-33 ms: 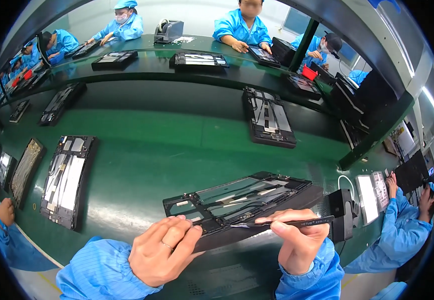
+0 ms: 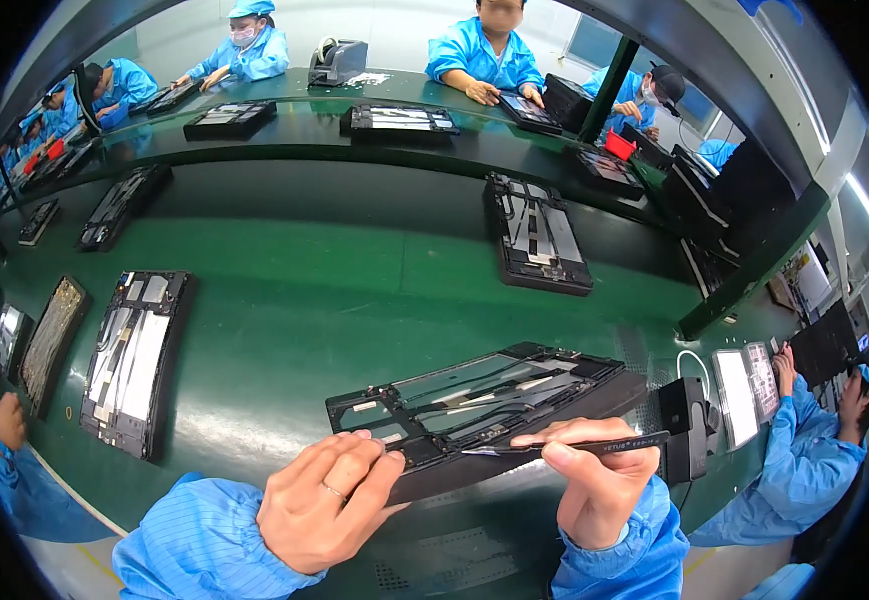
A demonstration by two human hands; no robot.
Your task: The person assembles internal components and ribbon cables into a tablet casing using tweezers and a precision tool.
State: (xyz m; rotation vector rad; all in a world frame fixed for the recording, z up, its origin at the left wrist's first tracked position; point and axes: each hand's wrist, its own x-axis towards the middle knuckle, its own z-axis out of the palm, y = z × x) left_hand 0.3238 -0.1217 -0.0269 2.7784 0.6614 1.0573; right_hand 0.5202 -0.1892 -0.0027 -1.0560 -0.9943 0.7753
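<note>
An opened tablet (image 2: 494, 395) with its inner parts bare lies slantwise in a thick black block in front of me. My left hand (image 2: 329, 500), a ring on one finger, grips its near left corner, fingers bent over the top edge and thumb along the front side. Black tweezers (image 2: 614, 445) are pinched between the thumb and fingers of my right hand (image 2: 594, 480). Their tips reach left to the near edge of the tablet, where a small pale piece (image 2: 481, 450) shows. Whether the tips grip that piece I cannot tell.
Another opened tablet (image 2: 134, 365) lies to the left, and one more (image 2: 539, 230) farther back right. A black box-shaped device (image 2: 682, 430) stands right of my right hand. A green post (image 2: 744, 270) rises at the right. A raised shelf (image 2: 304, 150) crosses behind; co-workers sit beyond and at both sides.
</note>
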